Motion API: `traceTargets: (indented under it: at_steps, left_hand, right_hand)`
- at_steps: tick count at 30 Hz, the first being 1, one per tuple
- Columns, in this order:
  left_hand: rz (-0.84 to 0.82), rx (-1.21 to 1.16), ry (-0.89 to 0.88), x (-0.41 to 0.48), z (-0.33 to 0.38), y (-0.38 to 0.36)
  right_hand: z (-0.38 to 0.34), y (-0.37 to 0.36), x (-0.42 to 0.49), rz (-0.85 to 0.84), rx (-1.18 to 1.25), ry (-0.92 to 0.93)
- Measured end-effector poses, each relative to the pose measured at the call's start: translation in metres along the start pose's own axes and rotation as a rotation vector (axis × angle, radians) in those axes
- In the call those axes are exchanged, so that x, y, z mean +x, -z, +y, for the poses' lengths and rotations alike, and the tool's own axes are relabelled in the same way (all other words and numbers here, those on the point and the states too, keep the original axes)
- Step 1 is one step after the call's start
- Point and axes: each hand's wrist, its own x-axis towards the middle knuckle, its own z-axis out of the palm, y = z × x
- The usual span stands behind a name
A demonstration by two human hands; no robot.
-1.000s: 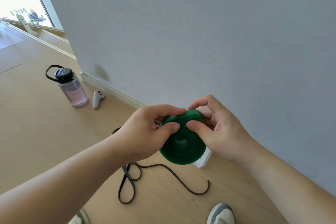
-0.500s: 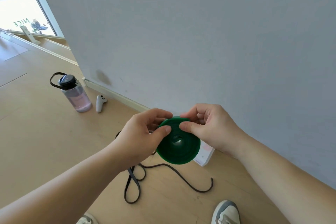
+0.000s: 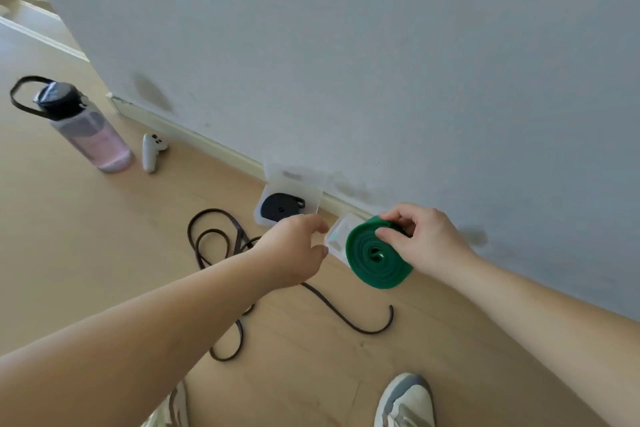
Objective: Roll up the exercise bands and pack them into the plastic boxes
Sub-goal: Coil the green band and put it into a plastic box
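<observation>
By the wall (image 3: 381,45), above the floor (image 3: 104,253), right hand (image 3: 427,241) pinches the green band (image 3: 375,262); left hand (image 3: 298,251), loose, apparently empty, hovers beside the plastic box (image 3: 336,236). Keep it pinched until seated.

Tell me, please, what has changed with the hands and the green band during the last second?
The left hand let go of the green roll and drew away to its left, near the small box. The right hand alone now holds the roll, pinching its top edge. The loose black band and the bottle stayed on the floor.
</observation>
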Motion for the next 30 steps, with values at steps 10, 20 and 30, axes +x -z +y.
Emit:
traceTargets:
  at_steps: [10,20,30]
  left_hand:
    - [-0.008,0.106,-0.098,0.123,-0.059,-0.099]
    - [-0.014,0.286,-0.474,0.189,-0.104,-0.158]
    - [0.143,0.528,-0.575,0.206,-0.099,-0.166]
  right_hand:
    - [0.126,-0.087,0.075,0.187,0.312,-0.252]
    - [0.18,-0.108,0.099,0.258,0.272,-0.296]
    - [0.194,-0.114,0.086,0.324,0.3,-0.325]
